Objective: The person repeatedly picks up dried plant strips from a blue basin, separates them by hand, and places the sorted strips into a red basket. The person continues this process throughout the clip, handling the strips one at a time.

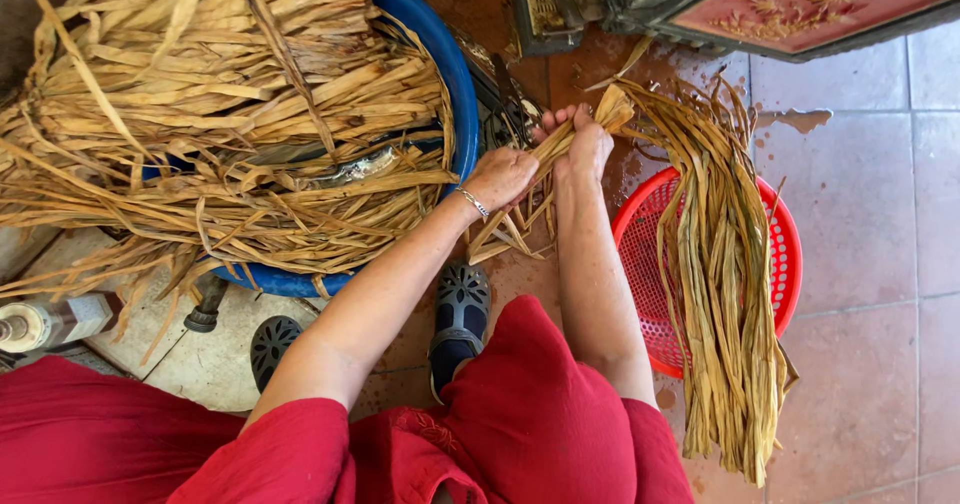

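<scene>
Person sits over a wet tiled floor (860,164), both forearms extended forward. Left hand (500,177) is clenched around a dry tan strip (545,154), a thin bracelet (473,203) on that wrist. Right hand (585,144) grasps the same strip further up, next to the top end of a long bundle (720,284) of flattened strips. The bundle drapes from the hands down across a red basket (790,264) and past its near rim onto the tiles. Loose strip ends hang below the left hand. At left, a blue tub (455,84) is heaped with a tangled pile of leaves (220,114), some spilling over its rim. Two dark sandals (460,314) show between the tub and a red garment (520,414). Water puddles sit beyond the basket.
</scene>
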